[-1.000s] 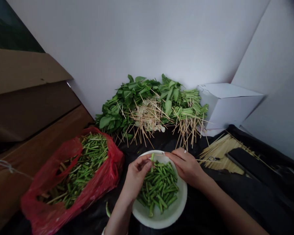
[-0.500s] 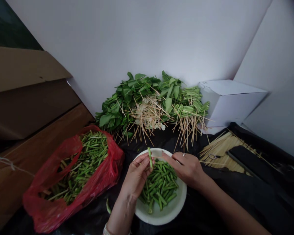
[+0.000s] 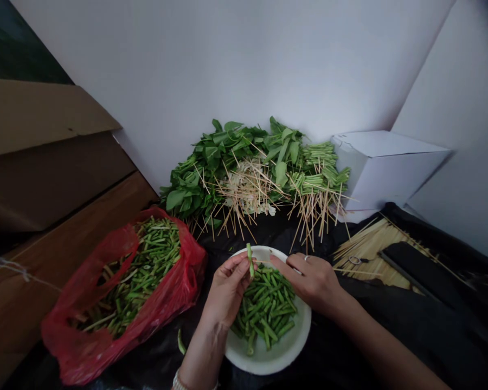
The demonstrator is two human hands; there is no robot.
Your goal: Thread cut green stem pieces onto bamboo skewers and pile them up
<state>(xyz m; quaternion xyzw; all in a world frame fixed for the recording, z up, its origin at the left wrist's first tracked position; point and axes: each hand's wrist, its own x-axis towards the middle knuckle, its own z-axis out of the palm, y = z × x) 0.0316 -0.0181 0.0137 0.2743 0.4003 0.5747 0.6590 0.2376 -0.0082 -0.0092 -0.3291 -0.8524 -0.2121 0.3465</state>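
My left hand (image 3: pixel 226 290) pinches a short green bean piece (image 3: pixel 250 259) upright over the white plate (image 3: pixel 282 356). My right hand (image 3: pixel 310 279) is closed on a thin bamboo skewer (image 3: pixel 264 261), whose tip points left at the bean piece. The plate holds a heap of cut green bean pieces (image 3: pixel 265 310). Both hands hover just above the plate's far rim.
A red plastic bag (image 3: pixel 117 319) of cut beans lies at the left. Against the wall sit skewered leafy greens (image 3: pixel 223 168) and skewered bean bundles (image 3: pixel 319 173). A white box (image 3: pixel 384 168) stands at the right, loose bamboo skewers (image 3: pixel 368 252) in front of it. Cardboard (image 3: pixel 44 151) lies far left.
My left hand lifted a bean piece from the heap and turned it upright. My right hand brought the skewer tip up to it.
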